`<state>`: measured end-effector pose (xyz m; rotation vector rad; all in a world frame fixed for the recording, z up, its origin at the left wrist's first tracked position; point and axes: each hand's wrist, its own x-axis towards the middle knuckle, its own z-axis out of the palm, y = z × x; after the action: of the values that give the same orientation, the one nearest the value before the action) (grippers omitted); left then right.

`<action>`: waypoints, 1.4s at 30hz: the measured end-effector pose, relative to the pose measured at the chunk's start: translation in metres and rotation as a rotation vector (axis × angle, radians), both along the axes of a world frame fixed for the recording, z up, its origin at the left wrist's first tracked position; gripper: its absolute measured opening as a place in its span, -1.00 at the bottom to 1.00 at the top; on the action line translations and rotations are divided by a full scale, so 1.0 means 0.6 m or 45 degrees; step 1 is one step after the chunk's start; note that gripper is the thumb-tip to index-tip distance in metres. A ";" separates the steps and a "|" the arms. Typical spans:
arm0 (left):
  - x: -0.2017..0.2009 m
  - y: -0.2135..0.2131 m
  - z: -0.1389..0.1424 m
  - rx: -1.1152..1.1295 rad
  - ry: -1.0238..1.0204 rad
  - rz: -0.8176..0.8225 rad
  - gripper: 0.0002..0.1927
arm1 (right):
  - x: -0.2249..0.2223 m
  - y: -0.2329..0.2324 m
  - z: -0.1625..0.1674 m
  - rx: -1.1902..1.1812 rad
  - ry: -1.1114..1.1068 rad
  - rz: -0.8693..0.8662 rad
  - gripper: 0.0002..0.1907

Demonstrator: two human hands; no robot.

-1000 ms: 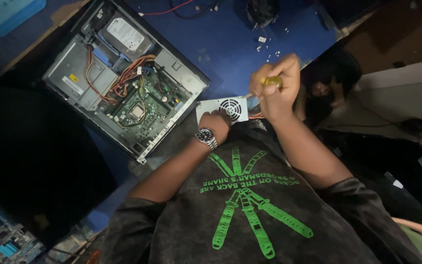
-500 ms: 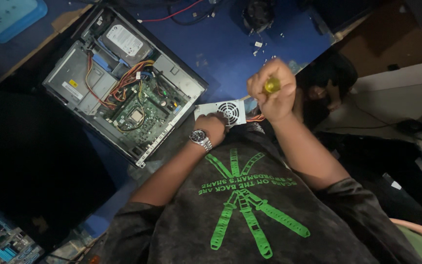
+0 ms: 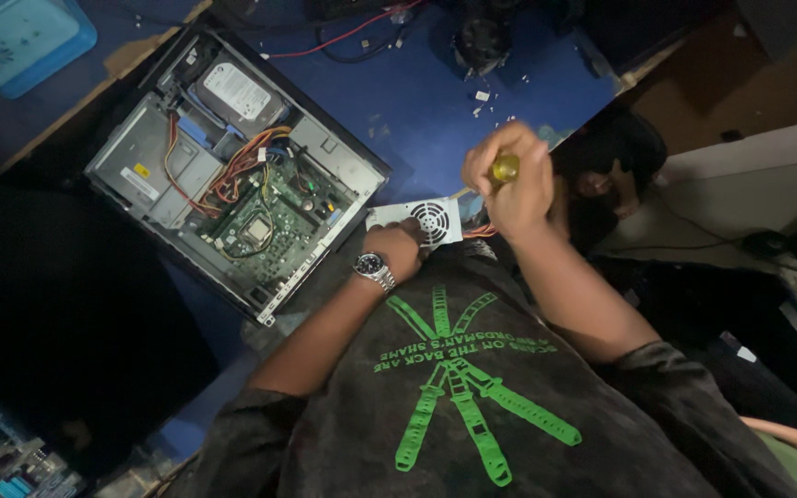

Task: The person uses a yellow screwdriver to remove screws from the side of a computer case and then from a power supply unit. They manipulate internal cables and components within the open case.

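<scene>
Head view shows an open desktop computer case (image 3: pixel 232 175) lying on the blue work mat (image 3: pixel 417 101), to the left of both hands. Just beside the case, the silver power supply unit (image 3: pixel 414 221) rests under the left hand (image 3: pixel 397 249), whose fingers press down on its edge. Above it, the right hand (image 3: pixel 509 180) is closed in a fist around a yellow-handled screwdriver (image 3: pixel 505 168).

1. The screwdriver handle (image 3: pixel 505 168) in the right hand (image 3: pixel 509 180) is yellow.
2. The power supply (image 3: pixel 417 221) under the left hand (image 3: pixel 397 247) is pale grey, its cables probably orange.
3. The wristwatch (image 3: pixel 373 268) is silver with a dark dial.
4. Beyond both hands, the mat (image 3: pixel 417 101) is blue.
</scene>
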<state>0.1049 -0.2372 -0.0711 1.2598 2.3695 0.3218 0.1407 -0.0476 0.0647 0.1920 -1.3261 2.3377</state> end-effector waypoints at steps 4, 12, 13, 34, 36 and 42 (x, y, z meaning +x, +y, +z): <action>-0.002 -0.003 0.001 0.022 0.038 -0.008 -0.72 | -0.006 -0.001 -0.011 0.094 -0.044 -0.114 -0.68; -0.009 -0.011 -0.010 0.075 -0.061 0.060 -0.69 | -0.004 -0.002 -0.005 0.212 -0.215 -0.100 -0.41; -0.011 -0.011 -0.012 0.103 -0.064 0.076 -0.66 | -0.002 -0.003 -0.008 0.182 -0.187 -0.078 -0.41; -0.036 0.133 0.169 0.733 -0.353 0.378 -0.58 | -0.009 0.106 -0.005 0.395 0.024 0.075 -0.64; -0.038 0.153 0.187 0.910 -0.338 0.266 -0.61 | -0.016 0.128 0.007 0.444 0.010 0.112 -0.67; -0.039 0.197 0.176 0.912 -0.221 0.379 -0.77 | -0.030 0.193 0.028 0.911 -0.018 0.159 -0.58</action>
<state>0.0816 -0.1189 0.0345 1.0700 2.3568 1.4081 0.1225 0.0682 0.0812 0.4833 -2.1580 1.8529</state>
